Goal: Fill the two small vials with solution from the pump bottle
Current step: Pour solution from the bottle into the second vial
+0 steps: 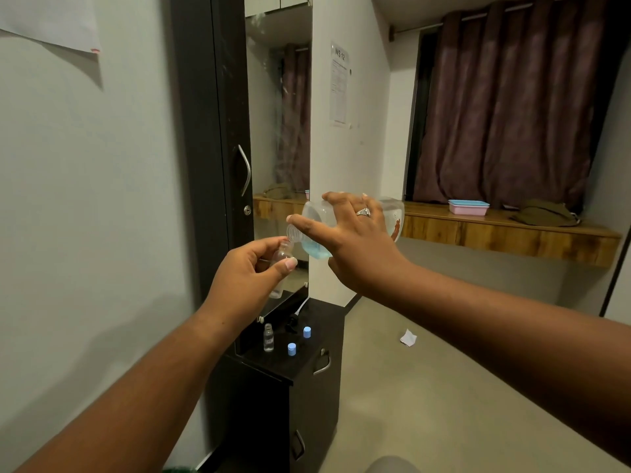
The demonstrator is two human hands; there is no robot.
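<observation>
While both arms reach out over the black cabinet (309, 377), we note the nearest task items on its glossy top: a second small clear vial (268, 337) standing upright and uncapped, two light-blue caps (291, 349) just beside it, and what looks like the removed black pump head (293, 323) with its tube lying behind them. That vial looks empty or nearly so; we cannot tell for sure. Higher up, our left hand (249, 268) pinches the other vial (282, 256) between thumb and curled fingers, mouth tilted up toward the bottle. We judge these vials light, rigid and smooth, easily slipped or knocked over; a pinch at mid-body, as here, seems best, leaving the narrow neck free. Our right hand (355, 233), ring on one finger, wraps over the pump bottle (317, 213) from above with fingers spread round its body, the bottle tipped nearly level, its threaded open neck touching or just above the vial's mouth. It is translucent plastic, with a little pale-blue solution pooled at the low shoulder. We judge it light, slightly squeezable, and prone to gush through so wide a neck. Beyond, a mirror (278, 148), a wooden ledge (505, 230) with a pink tray (468, 207), and maroon curtains (512, 107).
</observation>
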